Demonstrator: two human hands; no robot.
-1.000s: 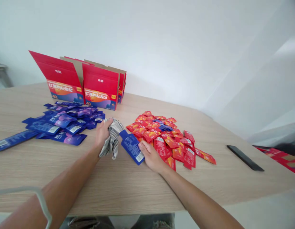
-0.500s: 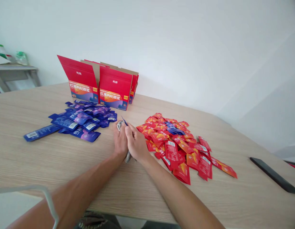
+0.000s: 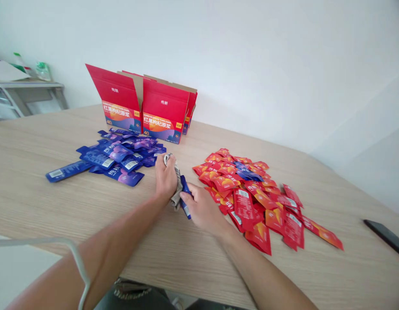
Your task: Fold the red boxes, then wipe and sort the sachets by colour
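Note:
My left hand (image 3: 165, 178) is closed around a crumpled grey striped cloth (image 3: 177, 186), pressing it against a blue sachet (image 3: 185, 196). My right hand (image 3: 203, 209) grips that blue sachet by its lower end, holding it on edge just above the wooden table (image 3: 41, 142). The two hands meet at the middle of the table. A pile of blue sachets (image 3: 117, 155) lies left of them and a pile of red sachets (image 3: 251, 193) lies right of them.
Open red cartons (image 3: 144, 105) stand at the back of the table, behind the blue pile. A dark flat phone (image 3: 385, 232) lies at the right edge. A grey shelf unit (image 3: 28, 92) with bottles stands far left by the white wall.
The right hand lifted the blue sachet off the table and brought it to the cloth in the left hand. The sachet has since been turned on edge between them. The camera view shifted left.

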